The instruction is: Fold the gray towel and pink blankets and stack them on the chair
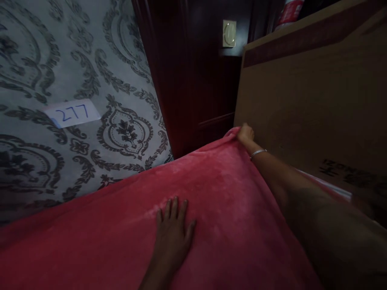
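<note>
A plush red blanket (205,181) is spread over a flat surface that runs from the lower left up to a far corner. My left hand (172,231) lies flat on it, palm down with the fingers spread. Out at the far right corner, my right hand (246,133) is closed on the blanket's edge, where the cloth bunches up. A thin silver bangle (258,152) circles my right wrist. What lies under the blanket is hidden.
A large cardboard box (302,100) stands upright along the right side. Ahead is a dark red wooden panel (196,72) with a pale plate (229,34). Patterned wallpaper (127,129) with a paper label (74,112) reading 277 covers the left wall. A red-and-white container (290,13) shows behind the box.
</note>
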The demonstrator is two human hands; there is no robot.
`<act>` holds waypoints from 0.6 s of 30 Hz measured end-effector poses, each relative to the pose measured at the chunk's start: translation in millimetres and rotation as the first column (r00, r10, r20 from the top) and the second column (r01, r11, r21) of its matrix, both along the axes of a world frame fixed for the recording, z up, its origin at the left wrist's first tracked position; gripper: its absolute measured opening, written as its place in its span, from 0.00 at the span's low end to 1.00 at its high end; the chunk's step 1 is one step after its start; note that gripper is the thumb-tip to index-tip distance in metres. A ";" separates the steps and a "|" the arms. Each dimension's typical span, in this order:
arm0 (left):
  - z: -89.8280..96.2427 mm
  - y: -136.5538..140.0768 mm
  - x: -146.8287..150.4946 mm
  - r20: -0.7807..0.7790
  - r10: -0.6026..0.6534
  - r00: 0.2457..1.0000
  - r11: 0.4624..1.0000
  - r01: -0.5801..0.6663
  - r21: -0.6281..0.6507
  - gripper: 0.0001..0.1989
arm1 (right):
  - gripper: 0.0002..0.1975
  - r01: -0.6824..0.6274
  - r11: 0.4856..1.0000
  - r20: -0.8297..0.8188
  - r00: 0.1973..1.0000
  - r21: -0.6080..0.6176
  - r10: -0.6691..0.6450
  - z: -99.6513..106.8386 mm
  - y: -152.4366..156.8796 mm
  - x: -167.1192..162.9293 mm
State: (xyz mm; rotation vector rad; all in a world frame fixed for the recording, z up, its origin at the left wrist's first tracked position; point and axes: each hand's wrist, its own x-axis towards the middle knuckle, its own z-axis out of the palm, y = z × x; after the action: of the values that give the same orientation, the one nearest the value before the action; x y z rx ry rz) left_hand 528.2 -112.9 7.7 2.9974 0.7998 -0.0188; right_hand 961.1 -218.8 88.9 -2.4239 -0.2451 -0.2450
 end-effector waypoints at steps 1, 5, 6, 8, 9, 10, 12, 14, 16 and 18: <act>-0.1 0.0 0.0 -0.007 0.001 1.000 1.000 -0.002 -0.007 0.31 | 0.24 0.004 1.000 -0.008 1.000 -0.009 -0.004 -9.1 -0.4 -0.3; -0.9 0.1 -0.2 -0.017 0.003 1.000 1.000 -0.004 -0.023 0.32 | 0.30 -0.133 0.980 0.003 0.991 -0.148 0.135 -47.2 -2.4 -11.1; -1.2 0.3 -0.2 -0.011 0.002 1.000 1.000 -0.002 -0.019 0.32 | 0.30 -0.161 0.968 0.007 0.986 -0.191 0.165 -55.9 -2.6 -16.7; -1.4 0.6 -0.5 0.001 0.000 1.000 1.000 0.000 -0.012 0.31 | 0.29 -0.225 0.931 0.006 0.972 -0.289 0.237 -71.6 -3.6 -30.3; -1.2 0.8 -0.6 0.004 -0.001 1.000 1.000 0.001 -0.010 0.31 | 0.29 -0.271 0.899 -0.007 0.958 -0.344 0.287 -78.3 -5.2 -37.3; -0.9 0.9 -0.6 0.006 -0.002 1.000 1.000 0.002 -0.008 0.31 | 0.30 -0.322 0.857 -0.031 0.941 -0.403 0.338 -84.0 -8.1 -43.6; 0.2 1.1 -0.2 -0.001 -0.002 1.000 1.000 0.002 0.002 0.31 | 0.31 -0.378 0.789 -0.086 0.918 -0.485 0.388 -91.3 -18.5 -52.6; 1.5 1.2 0.9 -0.014 -0.001 1.000 1.000 0.001 0.022 0.31 | 0.31 -0.346 0.782 -0.114 0.934 -0.518 0.338 -92.6 -34.8 -56.2; 2.6 1.6 2.5 -0.027 0.003 1.000 0.999 -0.002 0.042 0.31 | 0.31 -0.264 0.812 -0.121 0.964 -0.520 0.236 -88.8 -55.2 -56.1; 3.1 2.1 3.9 -0.032 0.003 0.999 0.998 -0.002 0.056 0.31 | 0.30 -0.198 0.840 -0.129 0.980 -0.506 0.154 -82.7 -77.3 -55.3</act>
State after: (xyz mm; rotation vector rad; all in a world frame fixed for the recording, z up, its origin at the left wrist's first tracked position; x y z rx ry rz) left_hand 532.1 -110.8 10.8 3.0562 0.8207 -0.0450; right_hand 905.8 -296.1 6.2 -2.9117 -0.5558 0.0144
